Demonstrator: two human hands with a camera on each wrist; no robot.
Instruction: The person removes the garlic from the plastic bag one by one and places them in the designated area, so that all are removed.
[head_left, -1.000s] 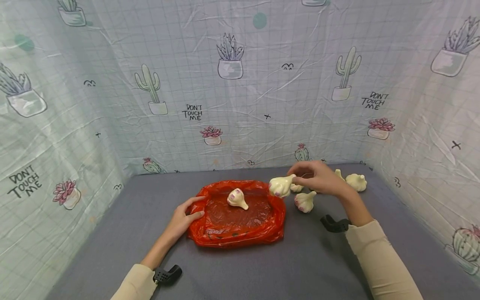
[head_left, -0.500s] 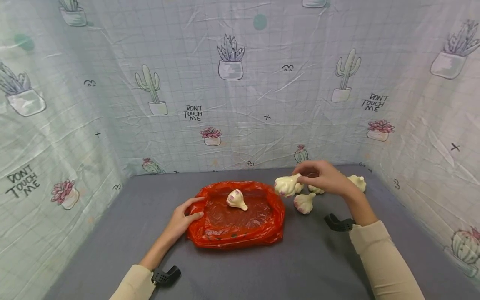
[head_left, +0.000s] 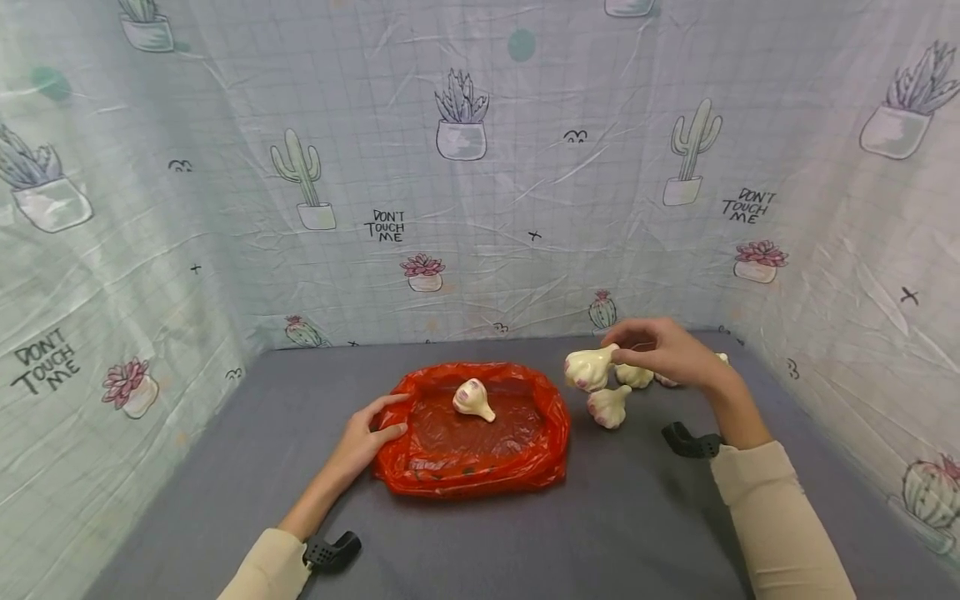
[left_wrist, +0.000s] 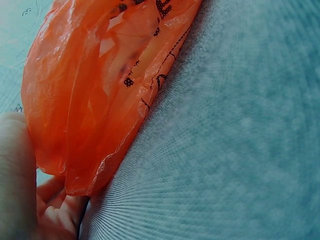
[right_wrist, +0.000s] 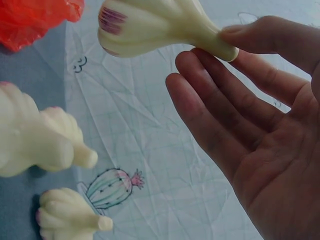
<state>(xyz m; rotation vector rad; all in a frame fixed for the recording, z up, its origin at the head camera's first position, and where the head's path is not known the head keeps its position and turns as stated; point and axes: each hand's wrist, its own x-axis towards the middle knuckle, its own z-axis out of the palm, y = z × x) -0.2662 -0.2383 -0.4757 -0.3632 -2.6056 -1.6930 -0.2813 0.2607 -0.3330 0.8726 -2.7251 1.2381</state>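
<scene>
A red plastic bag (head_left: 480,483) lies spread open on the table, its crumpled rim standing up. Inside it rests one garlic bulb (head_left: 471,397), white with purple marks. My left hand (head_left: 362,437) grips the bag's left rim; in the left wrist view the thumb (left_wrist: 15,175) and fingers are on either side of the plastic. Right of the bag, my right hand (head_left: 663,354) pinches a second garlic bulb (right_wrist: 150,25) by its stem, above the table. Just below it lies another garlic bulb (head_left: 609,407).
More garlic bulbs, such as one garlic bulb (head_left: 634,377), lie behind and beneath my right hand, partly hidden. A cactus-print sheet (head_left: 517,208) encloses the grey table (head_left: 480,550) at the back and both sides.
My right hand has moved to the right with its garlic bulb, away from the bag's rim and over the other bulbs. The left hand and the bag have stayed put.
</scene>
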